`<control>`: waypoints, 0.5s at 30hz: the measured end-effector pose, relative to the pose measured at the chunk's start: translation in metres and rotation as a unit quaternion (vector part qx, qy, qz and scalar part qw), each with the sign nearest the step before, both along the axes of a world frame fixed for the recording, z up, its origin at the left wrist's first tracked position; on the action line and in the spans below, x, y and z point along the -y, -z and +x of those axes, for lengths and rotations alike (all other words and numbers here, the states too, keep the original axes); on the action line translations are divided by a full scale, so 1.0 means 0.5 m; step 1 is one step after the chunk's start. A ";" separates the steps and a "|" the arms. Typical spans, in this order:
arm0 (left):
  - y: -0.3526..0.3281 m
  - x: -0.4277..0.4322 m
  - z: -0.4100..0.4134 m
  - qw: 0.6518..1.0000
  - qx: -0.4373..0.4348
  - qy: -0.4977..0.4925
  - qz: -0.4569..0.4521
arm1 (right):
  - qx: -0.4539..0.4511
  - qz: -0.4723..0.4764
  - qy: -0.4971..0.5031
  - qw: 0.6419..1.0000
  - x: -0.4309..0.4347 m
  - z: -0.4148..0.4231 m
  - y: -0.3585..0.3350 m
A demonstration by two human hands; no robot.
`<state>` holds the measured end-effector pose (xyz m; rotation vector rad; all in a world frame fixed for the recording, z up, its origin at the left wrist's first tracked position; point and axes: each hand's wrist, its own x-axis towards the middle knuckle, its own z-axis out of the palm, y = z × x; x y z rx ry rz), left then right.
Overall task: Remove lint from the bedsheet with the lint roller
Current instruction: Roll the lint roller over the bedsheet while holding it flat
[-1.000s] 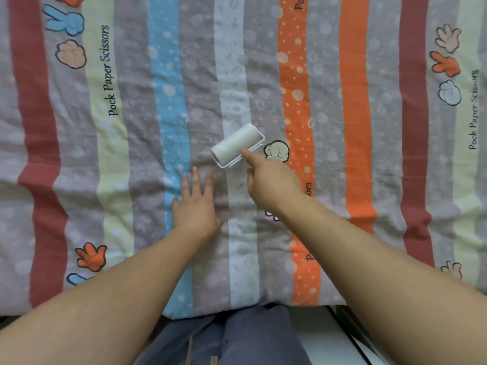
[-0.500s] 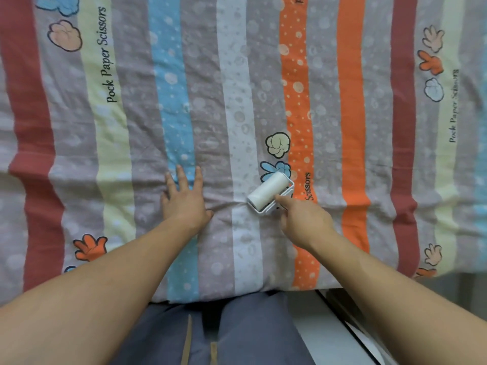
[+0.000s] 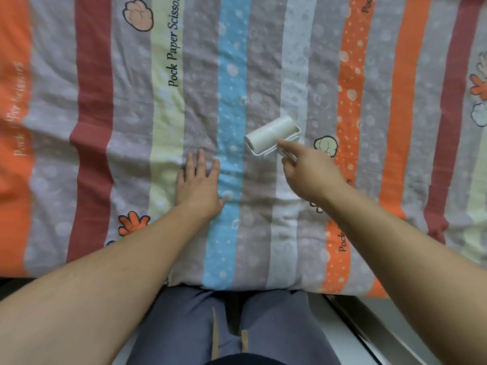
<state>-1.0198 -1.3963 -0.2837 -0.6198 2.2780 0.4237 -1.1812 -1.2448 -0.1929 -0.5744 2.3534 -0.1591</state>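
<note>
The striped bedsheet (image 3: 297, 75) lies spread flat, and its light-blue stripe (image 3: 232, 75) serves as the marker here. Just to the right of that stripe, on the grey and pale bands, the white lint roller (image 3: 270, 134) rests on the cloth, its drum angled up to the right. The right hand (image 3: 311, 175) grips the roller's handle from the near side, fingers curled round it and the index finger stretched forward onto the frame. The left hand (image 3: 199, 185) lies flat on the sheet at the stripe's left edge, fingers straight and close together, thumb tip reaching onto the blue. Small creases gather across the stripe beside that hand.
</note>
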 end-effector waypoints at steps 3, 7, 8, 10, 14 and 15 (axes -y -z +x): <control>0.012 0.024 0.008 1.000 -0.001 0.001 0.002 | 0.016 0.005 -0.014 1.000 0.070 0.010 0.067; 0.027 0.029 0.008 1.000 0.009 0.007 0.019 | 0.012 0.064 -0.029 0.997 0.039 0.045 0.106; 0.028 0.028 0.007 1.000 0.012 0.007 0.023 | 0.012 0.080 -0.031 0.996 0.016 0.054 0.102; 0.028 0.023 0.005 0.999 0.015 0.008 0.028 | 0.022 0.106 -0.034 0.994 -0.039 0.072 0.088; 0.022 0.011 -0.006 0.998 0.045 0.020 0.030 | 0.033 0.163 -0.033 0.986 -0.135 0.111 0.056; 0.022 0.010 -0.006 0.998 0.052 0.019 0.029 | 0.035 0.169 -0.028 0.985 -0.147 0.118 0.054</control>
